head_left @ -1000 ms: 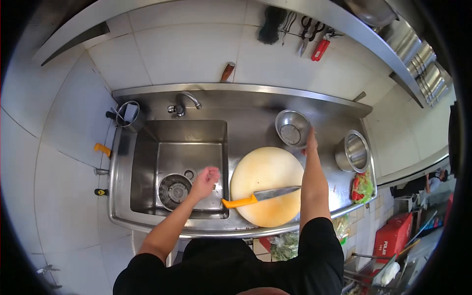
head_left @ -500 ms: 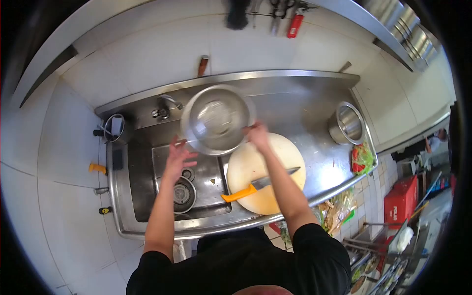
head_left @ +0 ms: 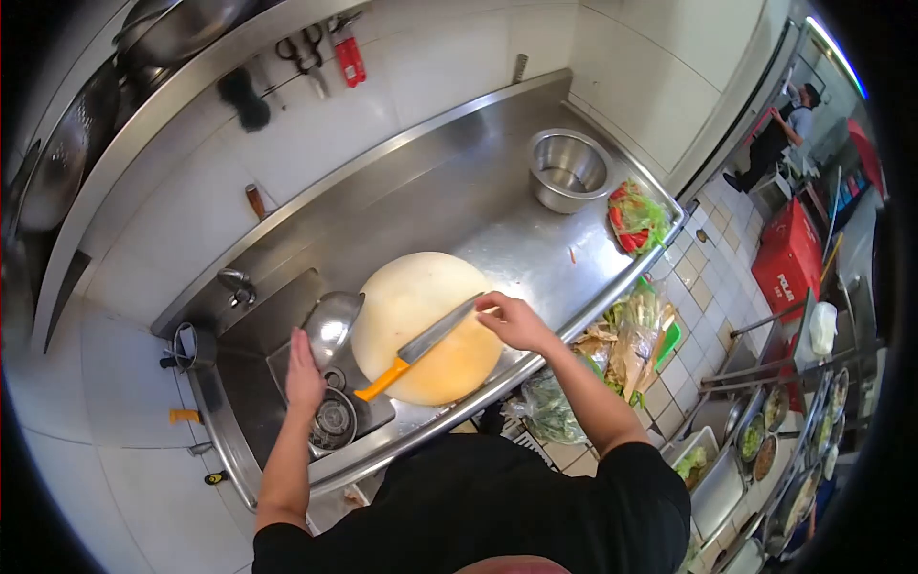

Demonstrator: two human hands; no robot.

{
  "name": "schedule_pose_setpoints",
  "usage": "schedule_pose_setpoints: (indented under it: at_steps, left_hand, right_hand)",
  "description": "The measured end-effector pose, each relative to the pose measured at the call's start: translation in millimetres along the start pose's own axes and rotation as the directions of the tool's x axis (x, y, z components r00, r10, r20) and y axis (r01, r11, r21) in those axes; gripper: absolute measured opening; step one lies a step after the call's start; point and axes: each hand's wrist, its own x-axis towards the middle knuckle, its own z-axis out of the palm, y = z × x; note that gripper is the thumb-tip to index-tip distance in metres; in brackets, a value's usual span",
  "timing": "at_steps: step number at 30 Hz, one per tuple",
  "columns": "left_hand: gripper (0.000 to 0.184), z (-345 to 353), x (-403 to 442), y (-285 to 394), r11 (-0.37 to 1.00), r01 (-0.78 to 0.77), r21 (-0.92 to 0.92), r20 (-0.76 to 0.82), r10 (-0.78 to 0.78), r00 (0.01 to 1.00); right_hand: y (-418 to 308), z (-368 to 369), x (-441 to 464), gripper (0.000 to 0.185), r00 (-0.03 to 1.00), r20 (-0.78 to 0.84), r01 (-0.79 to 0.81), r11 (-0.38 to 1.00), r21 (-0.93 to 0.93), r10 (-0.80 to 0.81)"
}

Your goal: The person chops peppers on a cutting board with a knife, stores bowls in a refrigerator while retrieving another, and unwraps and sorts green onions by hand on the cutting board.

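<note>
A shiny metal bowl (head_left: 333,323) is tipped on its side over the right part of the sink, beside the round cutting board (head_left: 406,297). My left hand (head_left: 305,378) is against the bowl's left side, fingers stretched along it; part of the grip is hidden. On the board lies a knife (head_left: 426,344) with a yellow handle, its blade pointing up and right. By the blade's tip, my right hand (head_left: 516,322) has loosely bent fingers and holds nothing that I can see. Whether it touches the board is unclear.
A metal pot (head_left: 569,170) and red and green vegetables (head_left: 634,218) sit at the counter's right end. The sink (head_left: 244,397) has a round drain strainer (head_left: 333,419). Bagged greens (head_left: 639,335) are below the counter edge. Another person (head_left: 784,134) stands far right.
The bowl has come down from above the sink and board and turned onto its side. My right hand has let go of it and moved rightward. The view has turned.
</note>
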Motion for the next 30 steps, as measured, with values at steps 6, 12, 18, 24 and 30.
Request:
schedule_pose_setpoints:
  at_steps: [6,12,18,24,30]
  left_hand:
    - [0.077,24,95,116,0.756,0.087,-0.649,-0.246,-0.317,0.916]
    - [0.056,169,131,314,0.178,0.573,-0.800,0.508,-0.308,0.805]
    - [0.056,212,94,396,0.322,0.764,-0.560,0.761,-0.166,0.627]
    - [0.058,155,43,342,0.280,0.594,-0.754,0.638,0.099,0.764]
    - [0.019,105,16,116,0.103,0.128,-0.987,0.090,-0.309,0.947]
  right_hand:
    - [98,-80,-89,0.023,0.861,-0.505,0.112,0.944,0.311,0.064]
    - [120,-87,-127,0.018,0.783,-0.601,0.160,0.882,0.444,0.160]
    - [121,-71,-146,0.015,0.786,-0.582,0.172,0.830,0.531,0.209]
    - [122,-57,-154,0.013,0.790,-0.555,0.070,0.861,0.503,0.260]
    - [91,-38,-101,0.011,0.863,-0.461,0.005,0.911,0.413,0.204]
